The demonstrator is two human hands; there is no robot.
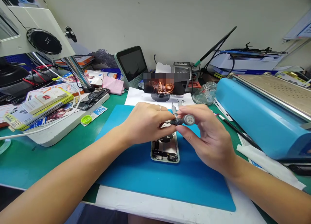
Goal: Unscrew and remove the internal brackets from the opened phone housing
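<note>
An opened smartphone (165, 149) lies on the blue mat (155, 182), its inner parts showing; my hands hide its upper end. Just above it, my right hand (210, 136) pinches a grey screwdriver (189, 120) whose round cap, marked with a cross, faces me. A second slim grey tool (174, 109) with a thin tip pointing away stands by the right fingertips; how it is held is unclear. My left hand (149, 123), with a ring on one finger, is closed at the screwdriver's dark narrow end. The fingers partly cover that end.
Behind the mat, a phone on a round stand (160, 88) shows a picture. A glass jar (205, 93) and a large blue machine (257, 117) stand to the right. At left are a microscope arm (36, 29), boxes (43, 104) and a green cap (86, 119).
</note>
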